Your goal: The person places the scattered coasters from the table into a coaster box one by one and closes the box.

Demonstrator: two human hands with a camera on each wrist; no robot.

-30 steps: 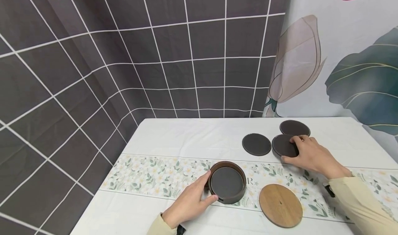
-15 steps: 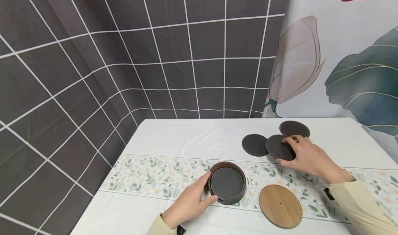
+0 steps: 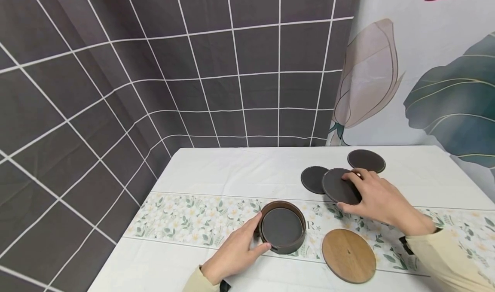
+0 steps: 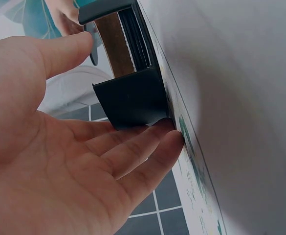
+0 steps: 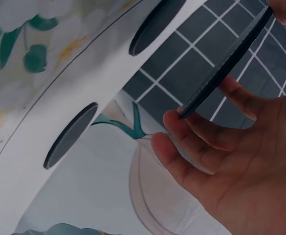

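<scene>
My right hand pinches a dark round coaster at its rim, thumb on the near side and fingers on the far side. In the right wrist view that coaster is seen edge-on, raised off the table. My left hand rests against the left side of a round brown coaster holder, its fingers extended along the wall and its thumb at the near edge. Several dark coasters lie stacked inside, seen through the holder's side slot in the left wrist view.
Two more dark coasters lie flat on the white table: one partly behind the held coaster, another farther back. A round wooden disc lies right of the holder. A floral band crosses the tablecloth. A dark gridded curtain hangs behind.
My right hand has lifted the coaster and carried it left, so it now overlaps the left coaster in view. The left hand and the holder have stayed in place.
</scene>
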